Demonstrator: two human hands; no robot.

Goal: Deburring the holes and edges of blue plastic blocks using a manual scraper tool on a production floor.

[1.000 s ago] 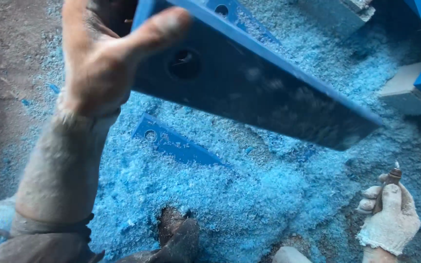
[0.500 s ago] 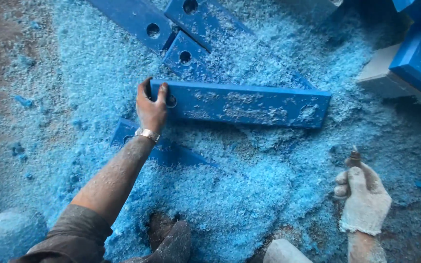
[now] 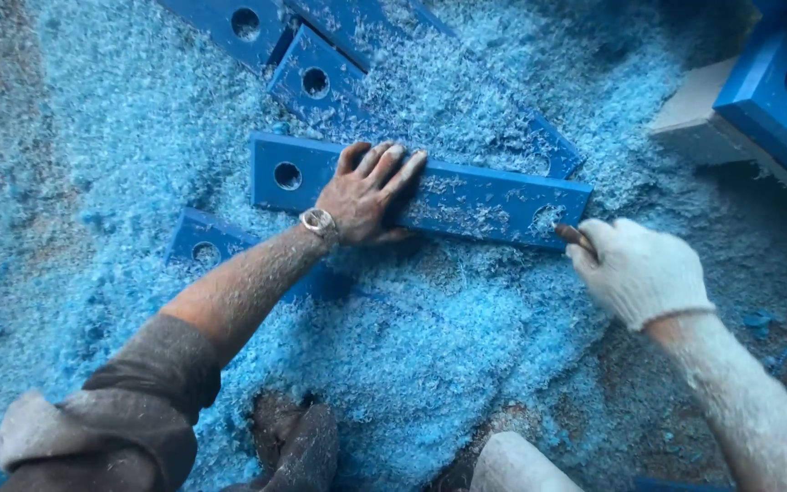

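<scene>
A long blue bar (image 3: 466,196) with a round hole near each end lies flat on a bed of blue shavings. My left hand (image 3: 366,191), bare with a wristwatch, presses flat on the bar's middle, fingers spread. My right hand (image 3: 635,269), in a white glove, grips a small brown-handled tool (image 3: 574,237) whose tip touches the bar's right end by the hole.
More blue bars with holes (image 3: 316,82) lie partly buried at the top, another (image 3: 207,246) below left. A blue block on a pale slab (image 3: 776,91) sits at top right. Blue shavings (image 3: 448,346) cover the ground. My shoe (image 3: 298,442) is at the bottom.
The bar, held up a second ago, now lies on the shavings. My left hand moved from its left end to its middle. My right hand came up to its right end.
</scene>
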